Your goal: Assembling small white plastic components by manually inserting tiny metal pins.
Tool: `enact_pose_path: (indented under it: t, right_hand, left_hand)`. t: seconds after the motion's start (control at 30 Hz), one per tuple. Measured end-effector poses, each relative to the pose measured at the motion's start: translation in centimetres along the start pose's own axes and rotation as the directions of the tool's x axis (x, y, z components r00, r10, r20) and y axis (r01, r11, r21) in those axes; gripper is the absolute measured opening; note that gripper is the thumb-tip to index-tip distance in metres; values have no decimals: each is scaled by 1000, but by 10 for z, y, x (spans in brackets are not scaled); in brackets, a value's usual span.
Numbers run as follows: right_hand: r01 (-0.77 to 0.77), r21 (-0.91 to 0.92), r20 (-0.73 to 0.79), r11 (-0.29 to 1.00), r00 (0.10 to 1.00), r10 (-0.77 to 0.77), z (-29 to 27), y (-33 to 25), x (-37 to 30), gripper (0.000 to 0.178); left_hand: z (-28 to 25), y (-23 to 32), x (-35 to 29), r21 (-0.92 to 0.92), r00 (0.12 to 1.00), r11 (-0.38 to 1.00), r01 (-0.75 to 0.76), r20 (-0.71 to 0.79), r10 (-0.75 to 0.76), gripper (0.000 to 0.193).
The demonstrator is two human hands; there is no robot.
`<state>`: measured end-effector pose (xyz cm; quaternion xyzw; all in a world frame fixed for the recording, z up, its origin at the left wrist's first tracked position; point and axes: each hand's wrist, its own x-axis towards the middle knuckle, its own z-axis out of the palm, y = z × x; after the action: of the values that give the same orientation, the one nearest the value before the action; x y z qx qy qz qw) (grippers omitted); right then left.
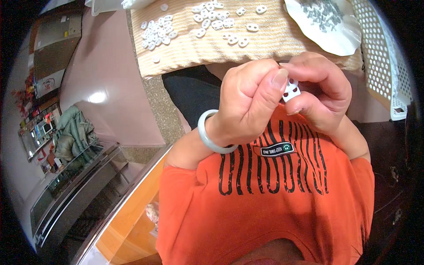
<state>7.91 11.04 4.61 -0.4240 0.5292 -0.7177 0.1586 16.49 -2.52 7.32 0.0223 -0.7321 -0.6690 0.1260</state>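
In front of my chest, both hands are closed on one small white plastic cord lock [291, 93] with holes through it. My left hand [247, 97], with a pale bangle on its wrist, presses its thumb against the piece's left side; its other fingers are curled. My right hand [329, 90] pinches it from the right between thumb and index finger. The fingers hide part of it. Beyond my hands, many similar white two-hole pieces [216, 17] are scattered on a striped cloth [181, 55], with a tighter cluster [159, 33] at its left.
At the far right a white wavy-rimmed plate [340, 46] holds a heap of small dark grey bits [321, 15]. A perforated plastic basket [382, 57] stands beside it. Part of a clear container [104, 6] shows at the upper left. A glass-topped cabinet [79, 190] is on the left.
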Motion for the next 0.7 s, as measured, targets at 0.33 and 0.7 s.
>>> enact_pose_path:
  t: [0.33, 0.7]
  right_hand:
    - [78, 58, -12, 995, 997, -78, 1, 9, -3, 30]
    - [144, -77, -25, 987, 989, -146, 3, 8, -8, 29]
  left_hand:
    - [13, -11, -13, -108, 997, 992, 66, -39, -71, 22]
    - [23, -13, -22, 58, 994, 996, 63, -97, -58, 38]
